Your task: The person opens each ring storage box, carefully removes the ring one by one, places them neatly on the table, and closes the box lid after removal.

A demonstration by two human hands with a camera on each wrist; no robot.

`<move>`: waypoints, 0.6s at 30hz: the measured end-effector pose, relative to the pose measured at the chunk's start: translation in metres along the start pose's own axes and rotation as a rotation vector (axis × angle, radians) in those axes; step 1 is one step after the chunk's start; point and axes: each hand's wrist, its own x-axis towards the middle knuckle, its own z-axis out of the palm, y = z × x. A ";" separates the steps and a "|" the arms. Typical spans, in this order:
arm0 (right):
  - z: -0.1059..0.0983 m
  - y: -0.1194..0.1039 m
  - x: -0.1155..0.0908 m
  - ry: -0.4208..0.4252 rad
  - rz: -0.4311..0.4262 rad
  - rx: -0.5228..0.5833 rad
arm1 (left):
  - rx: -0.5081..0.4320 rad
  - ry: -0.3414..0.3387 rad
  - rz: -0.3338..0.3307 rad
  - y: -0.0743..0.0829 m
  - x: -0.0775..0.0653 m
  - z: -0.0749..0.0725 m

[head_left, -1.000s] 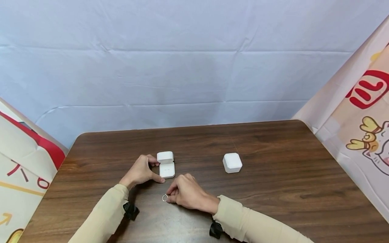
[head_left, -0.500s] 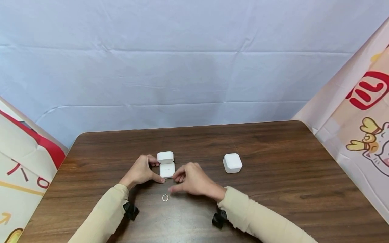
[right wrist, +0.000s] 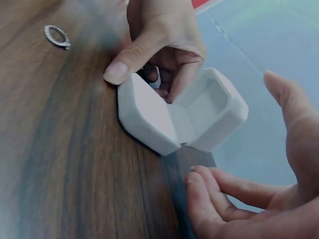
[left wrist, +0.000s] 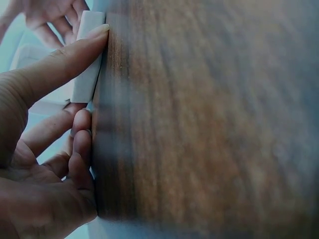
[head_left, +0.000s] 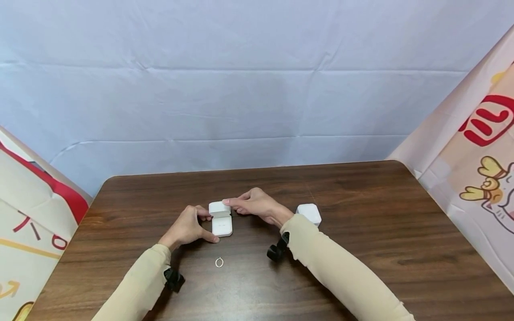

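Observation:
A small white ring box [head_left: 222,226] stands on the brown table with its lid [right wrist: 219,109] raised. My left hand [head_left: 188,228] holds its base from the left, thumb [left wrist: 75,57] along the front and fingers around the side and back. At the box's right is my right hand [head_left: 259,205]; its thumb [right wrist: 281,92] is spread away from the other fingers, near the lid. The right wrist view shows a gap between those fingers and the box. A silver ring [head_left: 219,262] lies on the table in front of the box, touched by neither hand.
A second white box [head_left: 309,213], closed, sits to the right, partly behind the right sleeve. The wooden table [head_left: 361,191] ends at a pale cloth backdrop [head_left: 257,107]. Printed cloths [head_left: 486,178] hang at both sides.
My right hand has let go of the ring, leaving it on the table, and has moved up and away to the raised lid. The left hand has stayed at the box.

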 end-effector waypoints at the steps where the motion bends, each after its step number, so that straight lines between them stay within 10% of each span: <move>1: 0.001 0.000 0.003 -0.015 0.014 0.019 | 0.002 0.002 0.003 0.000 0.000 0.000; 11: 0.011 0.001 0.013 -0.008 0.033 0.005 | 0.008 -0.005 0.029 0.001 0.000 -0.001; 18: 0.018 0.007 0.004 0.052 -0.193 -0.325 | 0.002 -0.025 0.066 0.001 -0.001 -0.003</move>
